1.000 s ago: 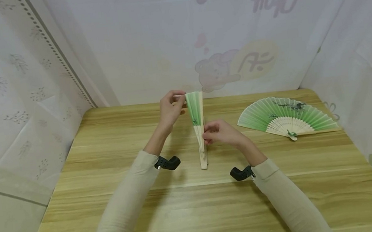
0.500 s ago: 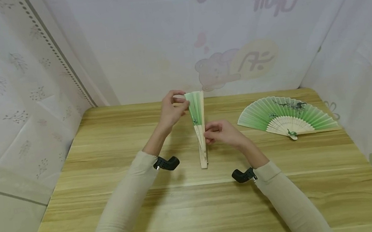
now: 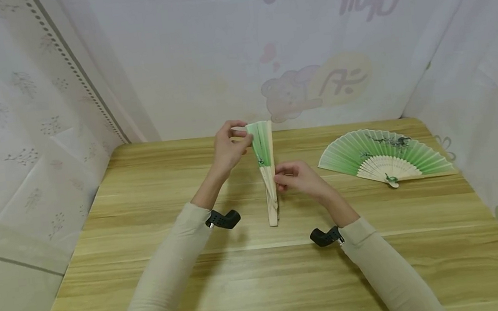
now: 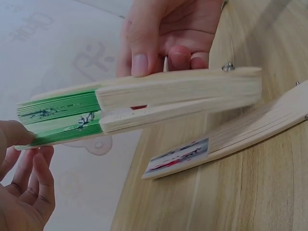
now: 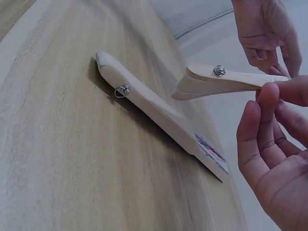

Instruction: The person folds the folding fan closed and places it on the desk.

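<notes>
A green folding fan (image 3: pixel 260 143) with pale wooden ribs is held off the table, its leaf spread only a little. My left hand (image 3: pixel 227 150) pinches the leaf's far left corner; in the left wrist view its thumb (image 4: pixel 18 132) lies on the green end. On the other side, my right hand (image 3: pixel 300 177) pinches the outer rib between thumb and fingers, as the right wrist view shows. Below it on the table lies a second, folded fan (image 5: pixel 149 108) with a white, red and dark print, mostly hidden from the head view. Both fans have a metal pivot.
To the right a spread green fan (image 3: pixel 388 154) with a dark painted pattern lies on the wooden table (image 3: pixel 265 288). Patterned cloth (image 3: pixel 199 58) hangs behind the table and along both sides. A black wrist camera (image 3: pixel 225 218) sits at each cuff.
The green leaf between my hands has spread slightly wider. My left thumb has come down onto its edge. My right hand has shifted a little to the right.
</notes>
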### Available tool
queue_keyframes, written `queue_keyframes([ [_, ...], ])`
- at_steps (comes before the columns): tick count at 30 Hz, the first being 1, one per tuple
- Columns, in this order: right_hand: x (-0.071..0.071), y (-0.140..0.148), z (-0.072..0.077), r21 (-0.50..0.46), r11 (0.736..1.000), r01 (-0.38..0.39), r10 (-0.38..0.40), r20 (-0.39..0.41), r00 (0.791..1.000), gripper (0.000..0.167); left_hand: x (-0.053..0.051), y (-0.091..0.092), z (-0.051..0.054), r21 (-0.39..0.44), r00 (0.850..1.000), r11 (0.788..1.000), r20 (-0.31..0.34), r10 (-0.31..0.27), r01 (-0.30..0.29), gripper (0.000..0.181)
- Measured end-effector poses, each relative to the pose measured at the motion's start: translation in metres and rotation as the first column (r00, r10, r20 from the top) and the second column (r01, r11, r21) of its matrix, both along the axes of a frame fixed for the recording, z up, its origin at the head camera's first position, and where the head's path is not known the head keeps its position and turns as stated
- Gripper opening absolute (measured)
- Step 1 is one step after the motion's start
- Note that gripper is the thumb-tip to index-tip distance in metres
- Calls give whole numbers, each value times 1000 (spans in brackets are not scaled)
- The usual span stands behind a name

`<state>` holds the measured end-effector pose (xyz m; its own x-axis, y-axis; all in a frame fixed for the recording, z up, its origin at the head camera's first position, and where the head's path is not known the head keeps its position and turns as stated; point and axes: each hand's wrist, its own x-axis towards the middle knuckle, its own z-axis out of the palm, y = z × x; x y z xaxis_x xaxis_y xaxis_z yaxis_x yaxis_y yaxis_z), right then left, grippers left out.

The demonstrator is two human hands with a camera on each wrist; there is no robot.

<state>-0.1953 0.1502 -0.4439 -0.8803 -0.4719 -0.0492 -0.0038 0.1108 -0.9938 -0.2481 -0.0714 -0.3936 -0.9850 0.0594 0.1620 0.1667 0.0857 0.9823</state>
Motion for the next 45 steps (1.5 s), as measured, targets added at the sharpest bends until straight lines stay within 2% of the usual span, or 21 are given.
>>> queue_keyframes([
  [10,2,0,2,18,1000,-11,11,-49,999,18,1,-1,-2,-22,1000,1000,13,-15,15,32],
  [17,2,-1,3,27,999,27,-26,-26,999,18,3,-2,-4,33,996,996,38,-82,81,32],
  [24,3,-1,2,17,1000,23,-22,-47,999,18,5,-1,-4,39,989,992,73,-126,124,46],
  [32,4,1,0,6,1000,12,-11,-76,997,17,3,0,-4,-2,996,997,54,-77,77,46],
  [40,2,-1,2,25,999,34,-31,-137,990,17,3,3,-3,42,998,999,60,-26,24,46],
  [43,1,-5,4,65,996,58,-45,-182,982,15,3,4,-4,31,999,999,46,-7,6,45],
  [45,1,-8,6,124,989,86,-54,-240,969,13,2,5,-4,16,999,1000,39,8,-8,44],
])
